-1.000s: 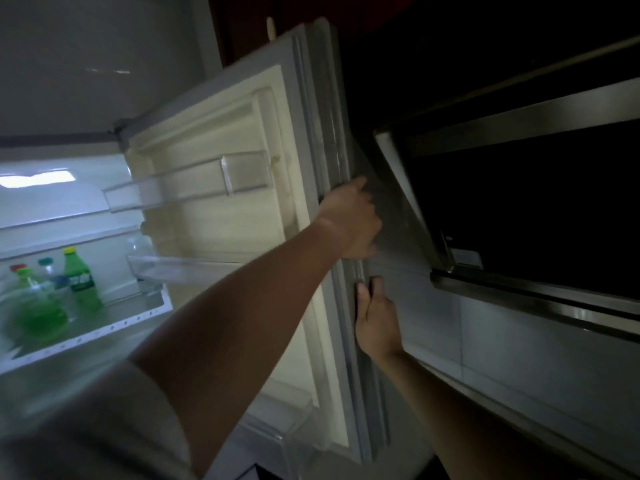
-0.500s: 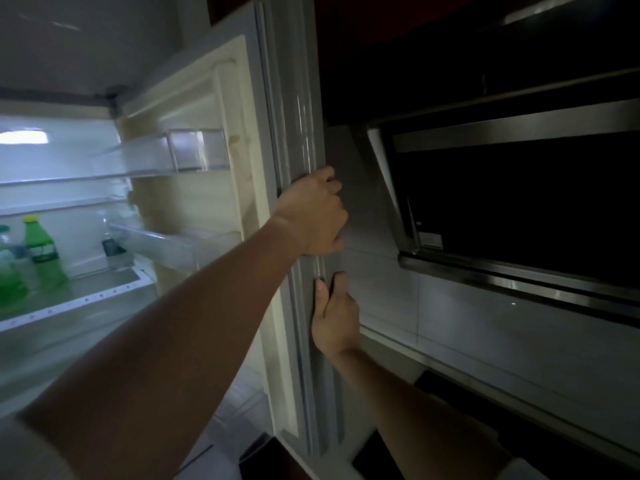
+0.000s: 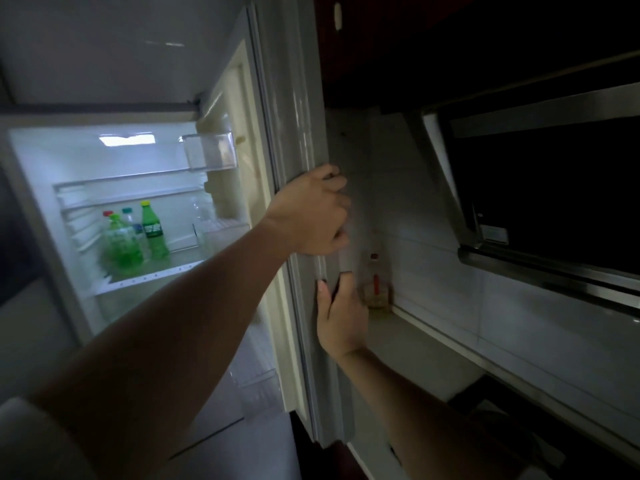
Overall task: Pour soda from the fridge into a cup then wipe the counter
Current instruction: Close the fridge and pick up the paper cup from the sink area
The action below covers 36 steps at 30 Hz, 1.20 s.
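The fridge door [image 3: 298,98] stands open, seen edge-on in the middle of the view. My left hand [image 3: 311,216] grips the door's edge with curled fingers. Just below it, my right hand [image 3: 341,313] rests on the same edge, fingers straight and pointing up. Inside the lit fridge, on a shelf [image 3: 152,277], stand a green soda bottle with a yellow cap [image 3: 154,230], a larger green bottle [image 3: 121,245] and a teal-capped bottle [image 3: 130,216] behind them. No cup is in sight.
A dark range hood [image 3: 554,202] juts out at the right, over a tiled wall. A small bottle [image 3: 375,282] stands on the pale ledge [image 3: 433,337] just behind the door. Clear door bins [image 3: 209,150] hang inside the door.
The door has swung further towards the wall and more of the fridge's inside shows. Both hands have stayed on the door's edge.
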{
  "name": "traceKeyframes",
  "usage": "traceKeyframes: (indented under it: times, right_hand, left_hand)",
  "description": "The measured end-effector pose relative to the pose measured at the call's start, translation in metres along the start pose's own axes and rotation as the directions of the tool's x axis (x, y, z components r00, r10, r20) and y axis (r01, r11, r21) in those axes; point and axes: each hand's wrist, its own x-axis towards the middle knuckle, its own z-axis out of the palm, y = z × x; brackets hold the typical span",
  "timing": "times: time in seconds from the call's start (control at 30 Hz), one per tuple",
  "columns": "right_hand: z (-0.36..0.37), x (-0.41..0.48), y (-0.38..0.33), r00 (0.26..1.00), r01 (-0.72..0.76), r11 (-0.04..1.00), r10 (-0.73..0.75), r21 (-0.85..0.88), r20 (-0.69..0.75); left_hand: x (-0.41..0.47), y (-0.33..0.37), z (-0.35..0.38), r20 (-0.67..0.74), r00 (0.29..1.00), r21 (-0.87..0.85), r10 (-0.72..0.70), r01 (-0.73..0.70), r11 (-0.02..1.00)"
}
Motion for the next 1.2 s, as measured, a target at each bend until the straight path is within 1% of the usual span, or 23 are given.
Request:
traceKeyframes:
  times: [0.13,0.27,0.4,0.47,0.53,0.67,0.73,0.9,1.03,1.2]
  right_hand:
    - [0.005,-0.009,-0.009,0.997,0.049,0.999,-0.049,0.015,0.057]
    - [0.014,-0.023,-0.023,0.987,0.119,0.989,-0.127,0.083,0.096]
    - [0.019,-0.031,-0.038,0.945,0.249,0.963,-0.264,0.1,0.192]
    - [0.025,-0.035,-0.052,0.921,0.276,0.951,-0.302,0.136,0.246]
    - [0.035,-0.044,-0.069,0.909,0.271,0.95,-0.306,0.157,0.282]
    - [0.062,-0.061,-0.109,0.89,0.295,0.947,-0.321,0.128,0.323]
    - [0.08,-0.068,-0.13,0.892,0.292,0.949,-0.315,0.118,0.325]
    - [0.123,-0.09,-0.181,0.896,0.262,0.961,-0.275,0.085,0.349]
    - [0.15,-0.096,-0.205,0.895,0.239,0.967,-0.253,0.083,0.368]
    - [0.18,-0.092,-0.213,0.858,0.335,0.942,-0.317,0.028,0.405]
  left_hand:
    - [-0.018,-0.002,-0.008,0.04,0.998,-0.007,-0.053,0.054,0.999]
    - [-0.043,-0.007,-0.017,0.07,0.99,-0.021,-0.119,0.12,0.993]
    - [-0.079,-0.015,-0.02,0.024,0.987,-0.031,-0.162,0.163,0.986]
    - [-0.099,-0.021,-0.019,0.005,0.986,-0.031,-0.164,0.164,0.986]
    - [-0.123,-0.028,-0.017,-0.001,0.987,-0.033,-0.159,0.159,0.987]
    - [-0.177,-0.049,-0.015,-0.031,0.985,-0.09,-0.169,0.166,0.982]
    - [-0.208,-0.06,-0.008,-0.045,0.983,-0.101,-0.179,0.174,0.98]
    - [-0.275,-0.079,0.012,-0.007,0.983,0.001,-0.185,0.185,0.983]
    - [-0.314,-0.094,0.015,0.068,0.929,0.057,-0.365,0.361,0.931]
    - [-0.334,-0.106,0.031,0.199,0.866,0.052,-0.46,0.459,0.887]
